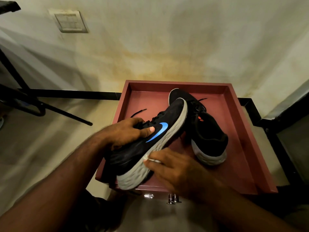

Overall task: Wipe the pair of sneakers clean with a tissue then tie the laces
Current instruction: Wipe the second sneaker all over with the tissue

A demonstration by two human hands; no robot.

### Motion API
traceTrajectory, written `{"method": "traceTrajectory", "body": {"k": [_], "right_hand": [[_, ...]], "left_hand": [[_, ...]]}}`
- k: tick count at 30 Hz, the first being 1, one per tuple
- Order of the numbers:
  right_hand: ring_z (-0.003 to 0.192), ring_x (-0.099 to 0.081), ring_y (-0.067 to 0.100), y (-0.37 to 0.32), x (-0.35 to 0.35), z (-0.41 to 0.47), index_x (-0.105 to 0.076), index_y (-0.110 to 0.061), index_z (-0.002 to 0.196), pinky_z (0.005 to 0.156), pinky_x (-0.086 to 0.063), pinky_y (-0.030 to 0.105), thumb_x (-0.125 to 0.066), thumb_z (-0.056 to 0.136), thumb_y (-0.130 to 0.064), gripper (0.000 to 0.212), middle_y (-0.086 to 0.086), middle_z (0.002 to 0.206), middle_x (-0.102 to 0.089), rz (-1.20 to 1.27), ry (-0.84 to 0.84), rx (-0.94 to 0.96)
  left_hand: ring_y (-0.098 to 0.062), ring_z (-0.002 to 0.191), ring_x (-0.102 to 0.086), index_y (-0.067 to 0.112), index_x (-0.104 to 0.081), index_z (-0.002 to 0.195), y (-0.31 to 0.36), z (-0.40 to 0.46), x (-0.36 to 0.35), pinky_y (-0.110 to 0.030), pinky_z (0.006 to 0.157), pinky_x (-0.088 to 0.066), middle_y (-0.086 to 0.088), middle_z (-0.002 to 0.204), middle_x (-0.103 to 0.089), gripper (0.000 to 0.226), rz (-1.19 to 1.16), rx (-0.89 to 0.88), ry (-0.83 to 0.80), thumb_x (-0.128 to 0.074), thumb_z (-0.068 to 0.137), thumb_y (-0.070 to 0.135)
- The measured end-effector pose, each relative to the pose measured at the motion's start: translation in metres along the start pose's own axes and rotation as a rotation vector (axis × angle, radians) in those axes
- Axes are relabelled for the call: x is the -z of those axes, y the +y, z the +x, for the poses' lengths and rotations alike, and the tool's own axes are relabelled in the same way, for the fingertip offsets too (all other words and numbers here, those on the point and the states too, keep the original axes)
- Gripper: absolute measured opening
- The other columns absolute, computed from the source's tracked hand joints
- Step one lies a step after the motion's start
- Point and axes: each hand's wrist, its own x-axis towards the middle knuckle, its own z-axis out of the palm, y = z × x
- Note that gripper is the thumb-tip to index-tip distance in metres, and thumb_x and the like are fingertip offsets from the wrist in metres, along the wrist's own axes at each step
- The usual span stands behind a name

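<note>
While the left hand (128, 131) grips the black mesh sneaker with the blue swoosh and thick grey foam sole (147, 141) around its laced upper, thumb pressed flat just beside the logo, the shoe is held tipped on its side above the near edge of the dusty-red tray-topped desk (247, 148), toe pointing away and sole facing right. The right hand (173, 169) pinches a small wad of white tissue (151, 159) between curled fingertips and holds it against the grey midsole near the heel end — the wiping step looks to be under way on this first shoe. The second black sneaker with the grey heel sole and an orange mark inside (207, 131) rests on the tray surface just behind, partly hidden by the lifted shoe, its black laces (201, 102) loose; a lace end of the held shoe trails free to the left too, so tying is not yet done. The shoe should handle as light and fairly stiff along the sole but soft in the mesh upper, so the midfoot grip suits it. The tissue is flimsy and may tear or pill on the textured foam — gentle strokes seem wise.
</note>
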Motion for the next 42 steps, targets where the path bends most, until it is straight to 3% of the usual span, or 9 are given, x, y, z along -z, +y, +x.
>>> {"method": "traceTrajectory", "body": {"k": [3, 11, 15, 22, 25, 28, 34, 37, 42], "right_hand": [[0.105, -0.067, 0.029, 0.030, 0.013, 0.002, -0.071, 0.001, 0.125, 0.088, -0.060, 0.041, -0.056, 0.102, -0.005, 0.028, 0.015, 0.119, -0.070, -0.099, 0.047, -0.174], [0.110, -0.065, 0.031, 0.072, 0.049, 0.016, -0.064, -0.004, 0.138, 0.093, -0.051, 0.030, -0.061, 0.097, -0.001, 0.041, 0.015, 0.128, -0.065, -0.224, 0.177, -0.674], [0.129, -0.057, 0.024, 0.078, 0.054, 0.018, -0.049, -0.007, 0.152, 0.104, -0.036, 0.014, -0.055, 0.097, 0.001, 0.056, 0.012, 0.148, -0.053, -0.100, 0.088, -0.679], [0.147, -0.043, 0.024, 0.081, 0.055, 0.020, -0.044, -0.007, 0.155, 0.117, -0.025, 0.017, -0.052, 0.099, 0.002, 0.058, 0.012, 0.161, -0.042, -0.052, 0.054, -0.723], [0.133, -0.057, 0.030, 0.080, 0.049, 0.018, -0.056, -0.004, 0.146, 0.114, -0.044, 0.030, -0.057, 0.097, 0.001, 0.049, 0.016, 0.144, -0.058, -0.095, 0.084, -0.683], [0.099, -0.068, 0.033, 0.075, 0.042, 0.015, -0.071, -0.003, 0.126, 0.087, -0.059, 0.040, -0.066, 0.094, -0.001, 0.033, 0.016, 0.112, -0.070, -0.199, 0.167, -0.650], [0.078, -0.056, 0.017, 0.048, 0.030, 0.013, -0.077, -0.006, 0.090, 0.075, -0.041, 0.019, -0.078, 0.088, -0.008, 0.002, 0.005, 0.083, -0.063, -0.194, 0.275, -0.552], [0.074, -0.045, 0.007, 0.021, 0.014, 0.015, -0.067, -0.010, 0.075, 0.073, -0.034, 0.010, -0.076, 0.090, -0.011, 0.018, -0.003, 0.078, -0.053, -0.018, 0.257, -0.539], [0.073, -0.052, 0.013, -0.007, 0.001, 0.013, -0.065, -0.005, 0.074, 0.068, -0.049, 0.028, -0.070, 0.098, -0.013, 0.026, 0.000, 0.076, -0.054, 0.172, 0.258, -0.422]], "left_hand": [[-0.014, 0.092, -0.076, 0.031, -0.063, 0.122, -0.006, 0.004, 0.000, -0.042, 0.088, -0.062, 0.005, 0.109, -0.075, 0.055, 0.012, -0.020, -0.013, -0.066, 0.084, 0.071], [-0.010, 0.088, -0.075, 0.031, -0.063, 0.116, 0.000, 0.003, -0.005, -0.034, 0.083, -0.062, 0.005, 0.105, -0.075, 0.042, 0.060, -0.076, -0.043, -0.061, 0.090, 0.064], [-0.011, 0.098, -0.071, 0.033, -0.059, 0.117, 0.004, 0.002, -0.006, -0.035, 0.089, -0.059, 0.005, 0.113, -0.071, 0.040, 0.109, -0.086, -0.032, -0.059, 0.092, 0.064], [-0.010, 0.094, -0.073, 0.034, -0.062, 0.122, 0.005, 0.000, -0.008, -0.038, 0.088, -0.061, 0.006, 0.109, -0.073, 0.048, 0.143, -0.116, -0.035, -0.058, 0.088, 0.068], [-0.011, 0.094, -0.073, 0.032, -0.063, 0.121, 0.006, 0.002, -0.011, -0.037, 0.088, -0.060, 0.006, 0.108, -0.073, 0.046, 0.130, -0.100, -0.014, -0.059, 0.090, 0.066], [-0.011, 0.092, -0.072, 0.032, -0.063, 0.120, 0.006, 0.002, -0.013, -0.039, 0.088, -0.061, 0.006, 0.107, -0.073, 0.046, 0.161, -0.094, 0.008, -0.057, 0.091, 0.067], [-0.011, 0.090, -0.073, 0.031, -0.063, 0.118, 0.006, 0.003, -0.013, -0.037, 0.083, -0.061, 0.005, 0.104, -0.073, 0.044, 0.156, -0.091, 0.017, -0.058, 0.092, 0.067], [-0.010, 0.091, -0.071, 0.031, -0.063, 0.118, 0.004, 0.004, -0.013, -0.032, 0.079, -0.057, 0.007, 0.104, -0.072, 0.044, 0.169, -0.086, 0.036, -0.059, 0.092, 0.066], [-0.008, 0.092, -0.070, 0.028, -0.060, 0.126, 0.004, 0.004, -0.009, -0.027, 0.074, -0.055, 0.009, 0.107, -0.069, 0.047, 0.100, -0.067, 0.024, -0.059, 0.094, 0.062]]}}
